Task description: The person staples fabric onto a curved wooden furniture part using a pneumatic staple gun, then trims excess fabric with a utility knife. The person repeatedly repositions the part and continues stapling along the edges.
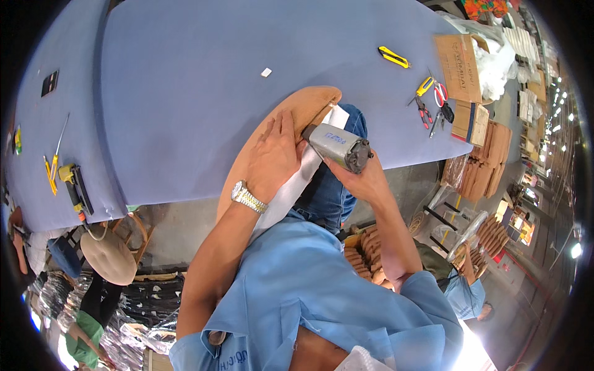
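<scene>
Your left hand (276, 154) presses flat, fingers spread, on one tan oval panel (291, 127) at the blue table (185, 93) edge, while your right hand (362, 176) grips one grey pneumatic stapler (337, 146) against it. Beyond lie one yellow utility knife (394, 57), two pliers (433, 102) and one cardboard box (459, 67).

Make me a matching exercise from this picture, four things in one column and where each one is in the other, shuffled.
1 grey power tool
2 wristwatch
3 yellow utility knife
4 tan oval panel

A far side of the blue table
B under the left hand
C in the right hand
D on the left wrist

Pairs: 1-C, 2-D, 3-A, 4-B
</scene>
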A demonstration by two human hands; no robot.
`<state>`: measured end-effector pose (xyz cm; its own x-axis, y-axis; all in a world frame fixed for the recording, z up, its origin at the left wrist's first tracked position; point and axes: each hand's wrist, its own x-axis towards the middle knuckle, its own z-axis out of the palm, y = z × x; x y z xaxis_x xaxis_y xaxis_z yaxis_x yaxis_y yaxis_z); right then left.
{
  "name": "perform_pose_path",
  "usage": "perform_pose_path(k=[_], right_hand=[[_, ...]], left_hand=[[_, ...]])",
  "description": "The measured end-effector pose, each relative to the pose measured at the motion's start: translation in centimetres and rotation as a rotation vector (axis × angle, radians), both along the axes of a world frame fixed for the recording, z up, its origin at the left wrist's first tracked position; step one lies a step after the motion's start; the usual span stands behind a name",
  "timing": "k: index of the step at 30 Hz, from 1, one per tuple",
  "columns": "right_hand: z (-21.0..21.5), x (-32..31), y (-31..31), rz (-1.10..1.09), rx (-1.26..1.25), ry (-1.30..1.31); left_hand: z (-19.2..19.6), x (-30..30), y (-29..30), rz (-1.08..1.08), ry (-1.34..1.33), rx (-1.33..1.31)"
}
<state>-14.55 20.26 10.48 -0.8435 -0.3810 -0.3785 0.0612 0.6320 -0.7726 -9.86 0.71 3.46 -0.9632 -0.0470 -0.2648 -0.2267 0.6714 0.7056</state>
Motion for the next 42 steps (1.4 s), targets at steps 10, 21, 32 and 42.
perform_pose_path(k=[10,21,32,42], right_hand=[[-0.3,1.1,0.7,0.045,-0.001,0.055],[0.1,1.0,-0.2,0.019,0.047,-0.039],[0.4,1.3,0.3,0.053,0.020,-0.071],[-0.4,2.0,-0.9,-0.025,-0.043,-0.046]], left_hand=[[1.0,-0.3,-0.6,-0.017,-0.031,0.018],[0.1,0.2,0.3,0.017,0.013,-0.005],[0.3,-0.2,-0.3,0.022,-0.007,0.035],[-1.6,-0.5,-2.1,-0.131,0.099,0.340]])
